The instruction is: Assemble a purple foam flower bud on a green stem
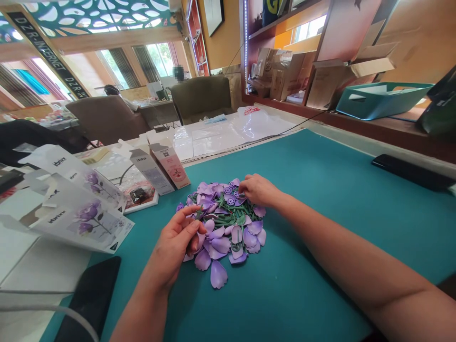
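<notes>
Right forearm (pixel 356 266), petals (pixel 220 244), basket (pixel 384 105) with white items (pixel 382 90)

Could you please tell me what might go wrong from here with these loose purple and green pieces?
The left hand, close to the loose purple petals with scalloped edges, might brush some out of the pile. Small purple wheel-shaped pieces lie beside thin green stems, near the right hand, so some could be overlooked or snagged.

Beyond the purple petals (pixel 220 244), the table (pixel 288 159) leaves room to pass; printed boxes (pixel 85 223) bar the left, the right forearm (pixel 324 230) the near right.
</notes>
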